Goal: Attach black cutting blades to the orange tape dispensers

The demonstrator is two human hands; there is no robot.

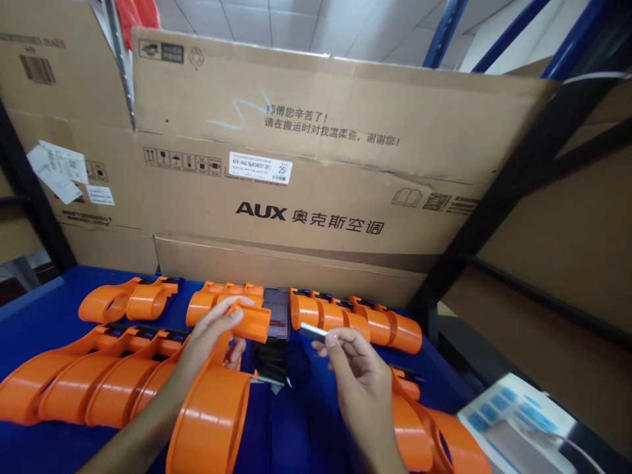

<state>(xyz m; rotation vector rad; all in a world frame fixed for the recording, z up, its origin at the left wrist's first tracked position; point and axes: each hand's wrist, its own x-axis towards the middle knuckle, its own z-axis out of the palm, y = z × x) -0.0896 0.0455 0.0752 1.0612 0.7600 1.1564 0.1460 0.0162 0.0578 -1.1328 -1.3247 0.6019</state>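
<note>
My left hand (217, 332) is closed around the narrow upper end of an orange plastic tape dispenser (210, 415). Its wide loop hangs down toward me, and its flat head (254, 324) points right. Between thumb and fingers, my right hand (358, 368) pinches a small toothed blade (314, 332), a short strip with a pale serrated edge and a dark body. The blade is to the right of the dispenser's head, with a gap between them. Below that gap, a pile of dark strips (271, 361) lies on the blue surface.
Several orange dispensers with dark ends stand in rows at the left (103, 382), back right (355, 319) and front right (419, 428). A phone (276, 313) leans at the back. A cardboard wall (316, 197) closes off the blue table (44, 303). A white-and-blue box (523, 421) sits right.
</note>
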